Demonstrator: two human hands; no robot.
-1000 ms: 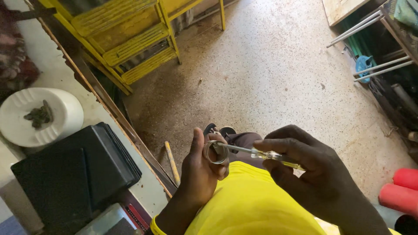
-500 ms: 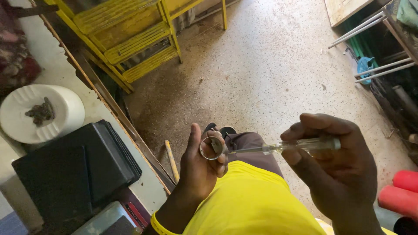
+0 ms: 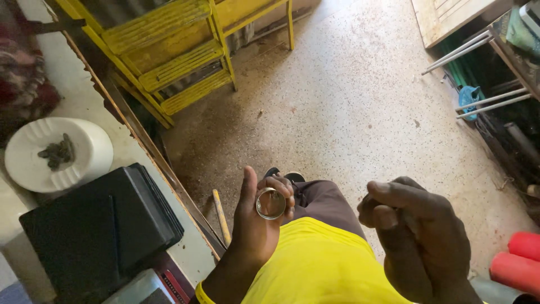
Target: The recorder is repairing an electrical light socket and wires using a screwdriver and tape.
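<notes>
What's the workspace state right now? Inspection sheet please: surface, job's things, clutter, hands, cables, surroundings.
Surface: pale counter along the person's left; speckled floor below.
Job's things: small metal ring, held up off any surface.
Clutter: white round dish with dark bits in it, black case, both on the counter; wooden stick on the floor by the counter edge.
Hands: left hand grips the ring between thumb and fingers; right hand is closed in a fist, apart from the ring; what it holds cannot be told.
Cables: nothing seen.
Surroundings: yellow wooden frame, metal rods, red cylinders at the right edge.
</notes>
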